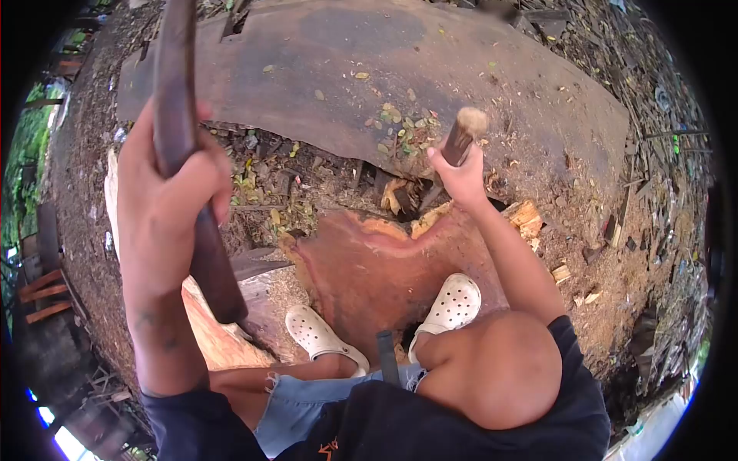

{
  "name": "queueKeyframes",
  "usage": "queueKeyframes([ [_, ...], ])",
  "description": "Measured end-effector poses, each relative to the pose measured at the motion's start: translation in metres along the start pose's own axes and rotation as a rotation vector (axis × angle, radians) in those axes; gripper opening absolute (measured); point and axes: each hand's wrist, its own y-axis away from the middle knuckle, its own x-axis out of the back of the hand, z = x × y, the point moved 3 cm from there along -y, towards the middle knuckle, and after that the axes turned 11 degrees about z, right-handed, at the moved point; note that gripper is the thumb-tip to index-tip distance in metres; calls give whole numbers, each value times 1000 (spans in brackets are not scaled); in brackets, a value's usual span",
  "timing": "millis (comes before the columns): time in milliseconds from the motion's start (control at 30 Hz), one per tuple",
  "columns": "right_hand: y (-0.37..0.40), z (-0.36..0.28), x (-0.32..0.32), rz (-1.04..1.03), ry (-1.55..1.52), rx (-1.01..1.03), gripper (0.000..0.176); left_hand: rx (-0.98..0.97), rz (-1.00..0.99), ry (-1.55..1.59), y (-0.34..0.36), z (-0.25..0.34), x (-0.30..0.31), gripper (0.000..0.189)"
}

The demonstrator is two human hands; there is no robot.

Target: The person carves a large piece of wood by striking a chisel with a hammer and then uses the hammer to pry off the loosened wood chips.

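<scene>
Close to the camera, my left hand (173, 192) is wrapped round a long, slightly curved dark wooden handle (175, 84). Its upper end runs out of the frame, and the lower end hangs below my fist. My right hand (461, 173) grips a chisel (460, 138) by its wooden handle, whose pale top is frayed. The chisel's dark blade points down at the far edge of a big reddish-brown slab of wood (377, 269), beside a jagged, light-coloured cut. Both of my feet, in cream clogs (453, 301), are on the slab.
Beyond the slab lies a broad weathered sheet (346, 69) strewn with leaves. Split wood (215, 330) lies at left, and a cut chunk (526, 219) sits at right. A dark bar (387, 357) sticks up between my legs. Chips and sawdust cover the ground.
</scene>
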Motion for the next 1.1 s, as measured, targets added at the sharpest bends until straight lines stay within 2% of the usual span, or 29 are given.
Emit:
queueKeyframes([
  [33,-2,-9,-1,-28,-23,-29,17,49,-24,15,4,-8,3,43],
  [100,0,-11,-7,-89,-44,-59,18,144,-55,36,12,-31,-3,44],
  [133,4,-10,-9,-120,-42,-61,18,204,-55,73,15,-39,-10,36],
  [233,16,2,-15,-159,67,-9,20,377,-114,68,31,-65,-21,34],
  [300,22,9,-16,-233,190,-14,21,425,-149,26,42,-79,-26,34],
  [433,22,-1,-16,-260,52,33,21,482,-190,14,53,-88,-29,33],
  [533,22,-14,-15,-192,-55,-31,20,490,-179,19,57,-88,-28,35],
  [667,32,-27,-12,-141,-106,34,20,489,-150,18,58,-84,-26,37],
  [767,44,-36,-3,-36,-146,-20,19,466,-171,-14,51,-79,-26,46],
  [900,55,-58,16,129,-194,-101,17,423,-335,-141,32,-75,-23,42],
  [967,61,-62,23,206,-253,-119,17,399,-441,-230,24,-84,-16,39],
  [1000,64,-67,27,181,-234,-145,17,383,-486,-285,23,-93,-14,38],
  [1067,69,-68,27,294,-342,-119,15,395,-576,-376,23,-113,-6,36],
  [1100,73,-70,22,341,-398,-92,14,262,-616,-495,30,-131,5,34],
])
